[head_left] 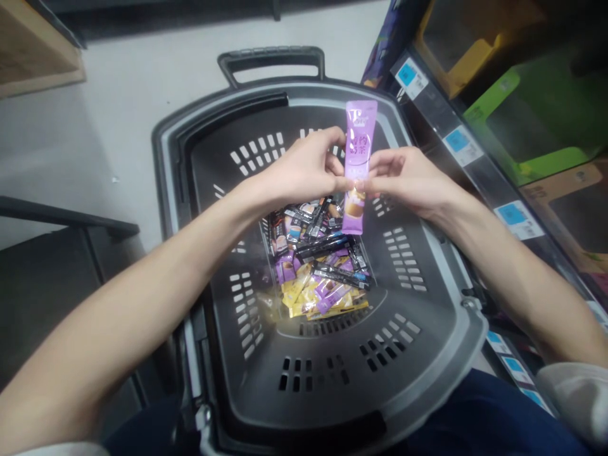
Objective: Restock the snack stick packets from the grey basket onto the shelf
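A purple milk tea sachet (360, 136) is held upright above the basket, its printed front facing me. My left hand (311, 163) pinches its left edge, with the thumb across the front. From the other side, my right hand (411, 179) grips the right edge, and the two thumbs nearly meet on the lower half. Below them stands a dark grey shopping basket (332, 396) with slotted walls. Inside at its bottom lie several black stick packs (339, 273), purple sachets (286, 268) and yellow sachets (304, 297), loosely heaped.
On the right runs a shelf with blue-and-white price tags (463, 144) and coloured bins, one of them green (546, 161). The basket's handle (273, 56) sticks out at the far side. A wooden box edge (42, 50) is at upper left, and a dark metal frame (66, 218) at left.
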The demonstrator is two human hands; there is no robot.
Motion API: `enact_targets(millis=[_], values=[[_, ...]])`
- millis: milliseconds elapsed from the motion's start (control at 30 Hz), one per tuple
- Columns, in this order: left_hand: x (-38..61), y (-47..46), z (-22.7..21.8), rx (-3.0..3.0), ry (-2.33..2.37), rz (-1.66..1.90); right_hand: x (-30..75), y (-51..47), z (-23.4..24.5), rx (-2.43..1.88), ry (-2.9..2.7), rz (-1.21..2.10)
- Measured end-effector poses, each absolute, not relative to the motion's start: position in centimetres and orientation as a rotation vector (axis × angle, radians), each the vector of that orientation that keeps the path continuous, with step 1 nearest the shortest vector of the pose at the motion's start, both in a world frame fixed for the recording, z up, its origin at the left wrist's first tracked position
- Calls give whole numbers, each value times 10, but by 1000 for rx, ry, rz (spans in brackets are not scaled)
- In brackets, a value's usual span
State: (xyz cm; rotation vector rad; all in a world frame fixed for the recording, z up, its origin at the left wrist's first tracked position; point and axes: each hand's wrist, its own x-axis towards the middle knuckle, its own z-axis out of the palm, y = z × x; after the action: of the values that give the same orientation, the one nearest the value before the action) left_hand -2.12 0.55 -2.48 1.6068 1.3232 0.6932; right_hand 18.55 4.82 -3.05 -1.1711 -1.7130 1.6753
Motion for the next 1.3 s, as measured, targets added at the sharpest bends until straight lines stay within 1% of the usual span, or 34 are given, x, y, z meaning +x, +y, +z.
enact_targets(millis=[300, 633, 1033, 1133, 1300], values=[[-23, 5, -25, 1636, 1413, 841, 188, 53, -34, -1097, -1647, 1751], [-16, 0, -22, 1445, 1184, 752, 188, 52, -35, -1134, -1603, 1671], [-18, 2, -27, 1382, 1210, 738, 189, 51, -35, -1079, -1689, 1705], [-21, 4, -26, 1435, 1213, 797, 189, 51, -34, -1091, -1687, 1713], [-28, 9, -20, 1443, 1292, 995, 190, 46, -27, -1109, -1721, 1716]])
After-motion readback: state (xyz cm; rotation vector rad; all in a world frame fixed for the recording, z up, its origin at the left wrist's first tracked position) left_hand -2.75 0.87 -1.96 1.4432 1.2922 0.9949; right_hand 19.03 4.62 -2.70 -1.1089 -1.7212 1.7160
